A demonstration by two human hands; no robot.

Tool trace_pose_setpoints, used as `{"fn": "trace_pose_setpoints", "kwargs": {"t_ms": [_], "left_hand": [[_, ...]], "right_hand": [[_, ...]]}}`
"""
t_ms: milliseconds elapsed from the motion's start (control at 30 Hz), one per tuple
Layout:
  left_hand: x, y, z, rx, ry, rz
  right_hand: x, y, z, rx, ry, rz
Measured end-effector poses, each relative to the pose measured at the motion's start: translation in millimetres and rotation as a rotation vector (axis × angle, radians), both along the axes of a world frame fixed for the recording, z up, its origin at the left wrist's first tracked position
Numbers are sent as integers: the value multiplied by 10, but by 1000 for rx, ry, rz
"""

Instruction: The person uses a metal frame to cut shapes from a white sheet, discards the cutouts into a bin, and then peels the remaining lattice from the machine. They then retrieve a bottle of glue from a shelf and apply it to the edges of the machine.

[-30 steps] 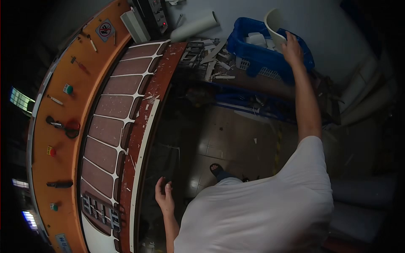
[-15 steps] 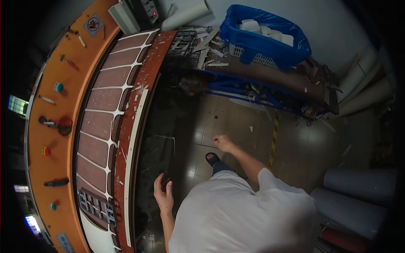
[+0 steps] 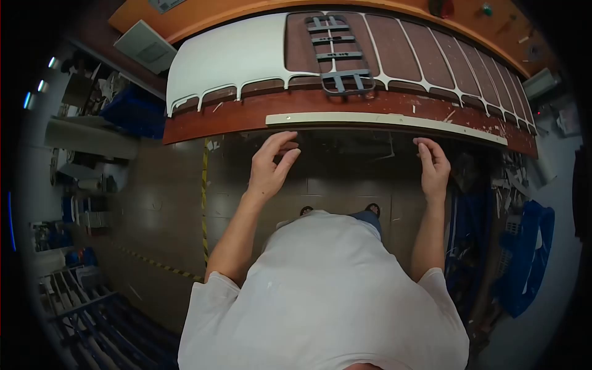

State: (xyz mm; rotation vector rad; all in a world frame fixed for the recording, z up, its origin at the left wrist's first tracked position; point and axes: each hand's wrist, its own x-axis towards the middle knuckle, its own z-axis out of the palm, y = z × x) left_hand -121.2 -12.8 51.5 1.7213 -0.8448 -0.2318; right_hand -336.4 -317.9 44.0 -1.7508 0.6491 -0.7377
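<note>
Reaching w/ 2 hands: left hand [image 3: 269, 165], right hand [image 3: 433, 168], 1 white strip [image 3: 382, 119]

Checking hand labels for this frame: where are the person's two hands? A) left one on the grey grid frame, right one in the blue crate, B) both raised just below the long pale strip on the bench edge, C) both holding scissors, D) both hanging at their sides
B: the left hand and right hand are both open, fingers up toward the underside of the long pale strip lying along the red-brown bench edge; neither reaches the grey grid frame.
</note>
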Motion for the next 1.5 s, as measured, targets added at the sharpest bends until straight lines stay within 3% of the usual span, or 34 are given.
{"fn": "trace_pose_setpoints", "kwargs": {"t_ms": [67, 133, 200, 267, 333, 500, 600, 800, 1000, 1100, 1300, 1500], "left_hand": [[223, 243, 95, -23, -10, 95], [463, 398, 123, -91, -24, 134], [617, 505, 187, -60, -95, 196], [927, 472, 227, -75, -181, 248], [1215, 479, 269, -39, -291, 269], [1735, 439, 530, 128, -286, 351], [2077, 376, 503, 225, -337, 373], [2712, 90, 424, 356, -528, 323], [3390, -241, 235, 473, -815, 210], [3636, -200, -60, 568, -647, 38], [3547, -132, -276, 511, -663, 96], [3655, -81, -357, 380, -591, 81]], "right_hand": [[479, -9, 168, -147, -36, 57], [938, 35, 407, -358, 94, 118], [1306, -1, 354, -389, 117, 228], [1781, -142, 487, -675, 185, 289], [2128, -308, 508, -789, 226, 337], [2707, -672, 300, -966, 254, 387], [2827, -664, 327, -934, 326, 516], [2934, -742, 152, -858, 274, 473], [2927, -667, 321, -817, 273, 461], [2897, -493, 558, -761, 279, 410], [3325, 189, 831, -646, 248, 387], [4213, 750, 393, -663, 161, 376]]}}
